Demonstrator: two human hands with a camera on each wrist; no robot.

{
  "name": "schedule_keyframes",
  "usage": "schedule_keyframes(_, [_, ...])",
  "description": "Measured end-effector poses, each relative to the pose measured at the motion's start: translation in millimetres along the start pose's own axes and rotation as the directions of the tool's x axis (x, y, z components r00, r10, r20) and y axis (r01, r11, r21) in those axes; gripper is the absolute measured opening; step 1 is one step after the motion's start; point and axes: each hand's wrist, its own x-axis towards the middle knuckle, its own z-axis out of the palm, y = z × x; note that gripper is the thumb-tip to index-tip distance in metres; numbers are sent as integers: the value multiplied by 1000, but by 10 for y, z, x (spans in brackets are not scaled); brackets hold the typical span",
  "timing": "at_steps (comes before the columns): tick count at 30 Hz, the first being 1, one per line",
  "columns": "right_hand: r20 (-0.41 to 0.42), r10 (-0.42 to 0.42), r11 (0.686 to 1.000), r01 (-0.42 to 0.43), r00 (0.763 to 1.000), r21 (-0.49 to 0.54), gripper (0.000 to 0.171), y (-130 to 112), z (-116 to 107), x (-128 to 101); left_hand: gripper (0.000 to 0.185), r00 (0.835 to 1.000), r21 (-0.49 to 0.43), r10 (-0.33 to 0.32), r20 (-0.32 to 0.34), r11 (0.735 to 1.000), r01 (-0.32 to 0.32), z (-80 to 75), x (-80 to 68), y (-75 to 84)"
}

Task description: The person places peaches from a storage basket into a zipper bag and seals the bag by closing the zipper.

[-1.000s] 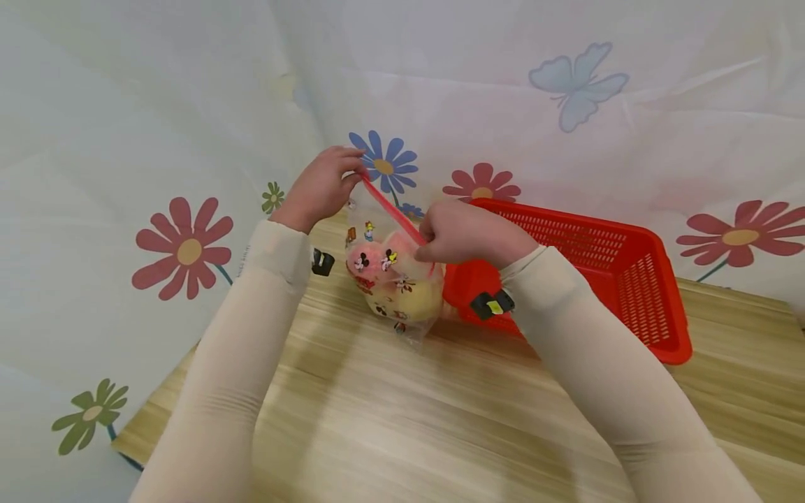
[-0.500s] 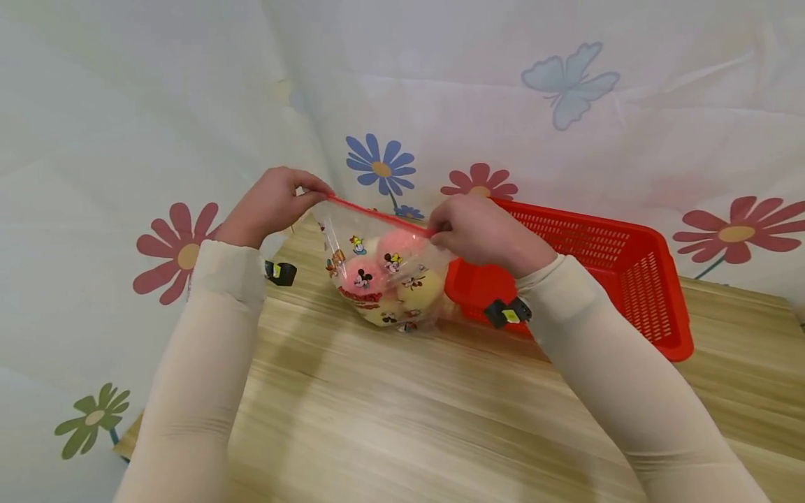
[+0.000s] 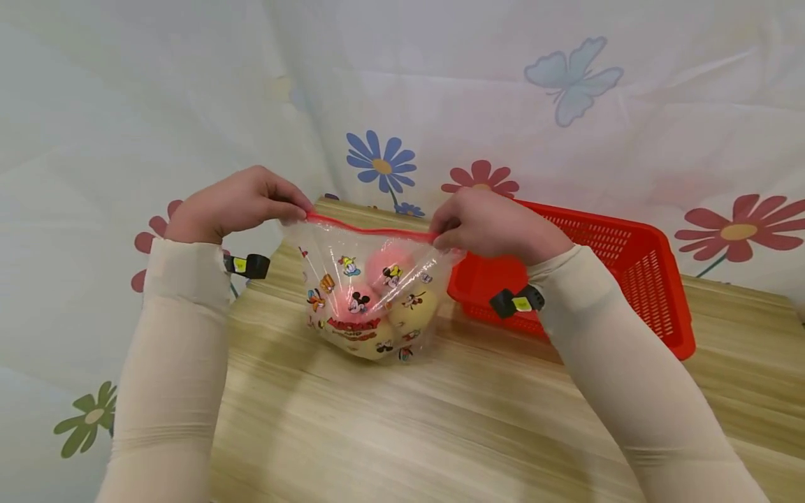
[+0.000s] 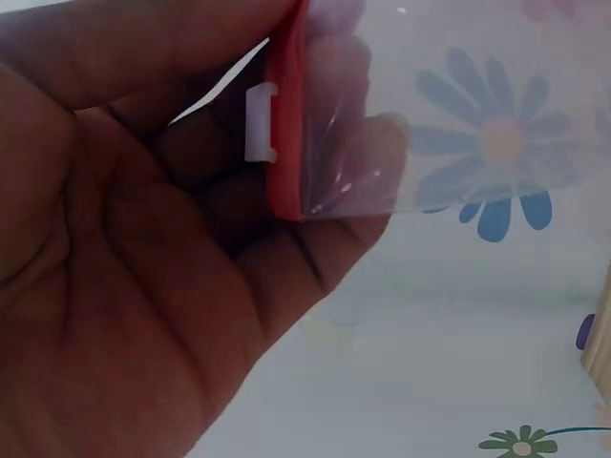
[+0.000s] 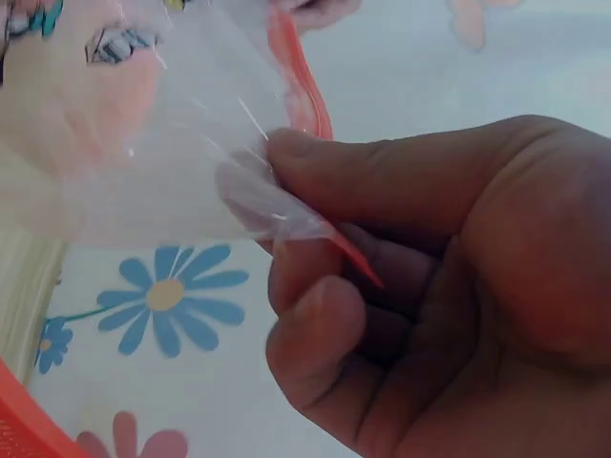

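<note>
A clear zip bag [image 3: 365,293] printed with cartoon figures hangs above the wooden table [image 3: 440,419], its bottom resting on the wood. Pink and yellow balls [image 3: 377,307] show through it. My left hand [image 3: 242,202] pinches the left end of the red zip strip [image 3: 371,229], and the left wrist view shows the strip [image 4: 286,124] with its white slider between thumb and fingers. My right hand [image 3: 487,223] pinches the right end of the strip, seen close in the right wrist view [image 5: 305,95]. The strip is stretched nearly level between both hands.
A red plastic basket [image 3: 629,279] stands on the table just right of the bag, behind my right wrist. A white cloth with flowers and a butterfly [image 3: 572,77] hangs behind and to the left. Bare wood lies in front of the bag.
Both hands have swung the bag's strip from a steep slant to nearly level. My left hand moved left and down, and the bag spread wider and shifted left.
</note>
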Motion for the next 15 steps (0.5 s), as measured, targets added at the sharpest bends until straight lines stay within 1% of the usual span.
schedule_keyframes(3, [16,40,999,-41,999,9,18,81,16,109,22,1000,-23,-11,29,1000,12,39,103,-36])
schedule_keyframes(6, [26,68,998,-69,997,4,20,179,51,249,23,999,-36,-36,34,999,37,106,243,-107])
schedule_keyframes(10, [5,100,995,-100,995,-18,23,307,95,446,23,997,-21,-81,3,996,81,177,451,-187])
schedule_keyframes(12, [-11,138,990,-138,990,-4,25,372,131,540,23,996,7,-91,-14,996,91,219,571,-208])
schedule_keyframes(15, [-58,187,982,-187,981,17,27,476,220,652,24,994,50,-94,-48,994,96,319,753,-229])
